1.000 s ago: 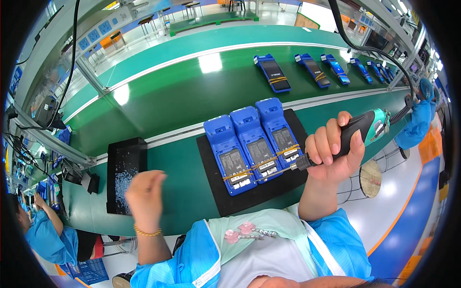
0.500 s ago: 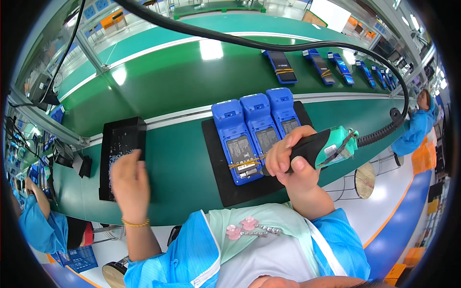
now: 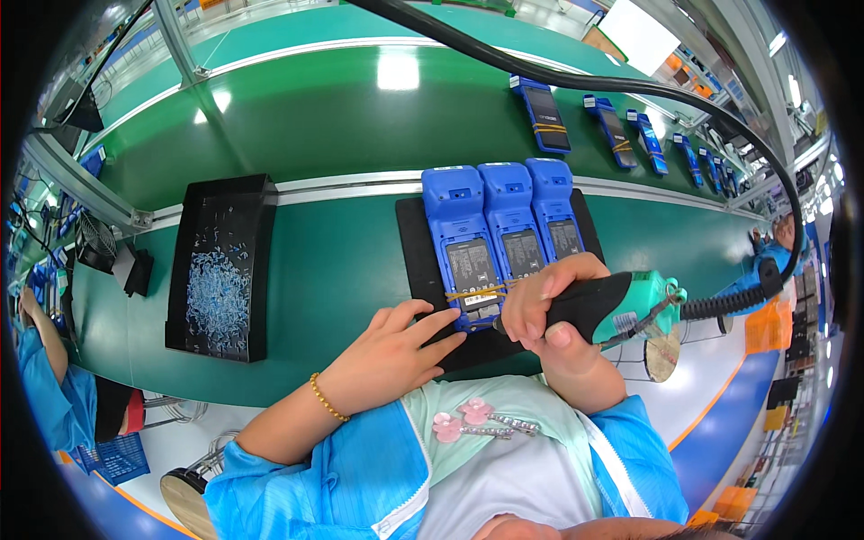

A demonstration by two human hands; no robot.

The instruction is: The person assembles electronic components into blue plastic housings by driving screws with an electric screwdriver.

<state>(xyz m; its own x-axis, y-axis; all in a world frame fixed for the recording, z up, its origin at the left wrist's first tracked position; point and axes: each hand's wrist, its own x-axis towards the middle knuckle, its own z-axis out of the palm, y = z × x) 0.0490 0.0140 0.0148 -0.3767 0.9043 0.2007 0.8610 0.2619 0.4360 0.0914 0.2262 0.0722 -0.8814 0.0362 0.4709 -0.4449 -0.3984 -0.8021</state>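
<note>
Gripping an electric screwdriver (image 3: 610, 304), the right hand (image 3: 551, 310) works by the leftmost blue handheld terminal (image 3: 463, 236), along the left edge of the black mat (image 3: 416, 236); the left hand (image 3: 382, 349) reaches that terminal's lower corner, any pinch unclear. Likely screw-driving; next calls for steady alignment.

There's room between the black tray (image 3: 264, 279) and mat (image 3: 421, 261). The left hand (image 3: 382, 358) is in the way by the table's (image 3: 328, 256) near edge; a fat cord (image 3: 630, 85) hangs over its right end.
</note>
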